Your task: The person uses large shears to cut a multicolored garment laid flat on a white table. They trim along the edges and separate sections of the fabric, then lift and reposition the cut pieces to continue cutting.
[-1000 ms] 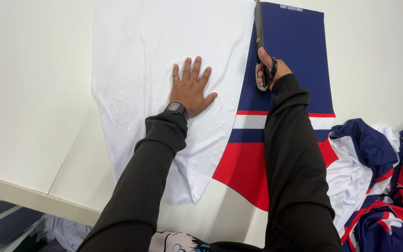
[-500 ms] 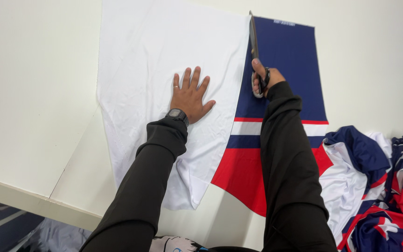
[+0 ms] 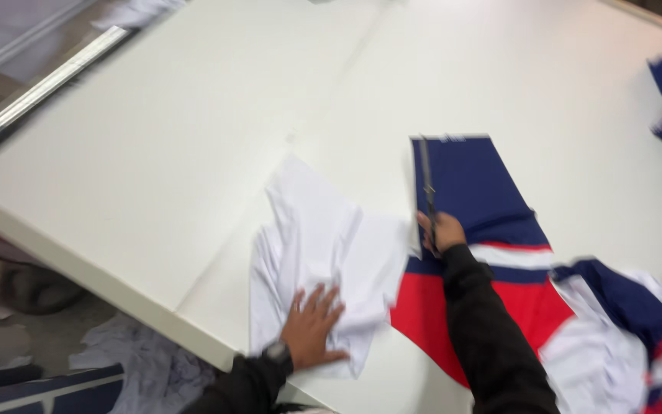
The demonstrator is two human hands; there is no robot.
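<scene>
Gripping scissors [image 3: 427, 192] with right hand [image 3: 441, 232] fingers clamped on handles, blades along navy-red-white panel [image 3: 484, 230] mid-bench [image 3: 155, 169], left hand [image 3: 312, 326] fingers spread flat on bunched white fabric [image 3: 319, 245] at near bench edge.

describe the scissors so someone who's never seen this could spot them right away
Start at the big white table and find the flat navy, white and red fabric panel near its right side. Along that panel's left edge, the right hand grips the scissors, blades pointing away from the person. They are the only thin, dark, hard thing there; all else nearby is soft cloth, such as the crumpled white fabric under the left hand.
</scene>
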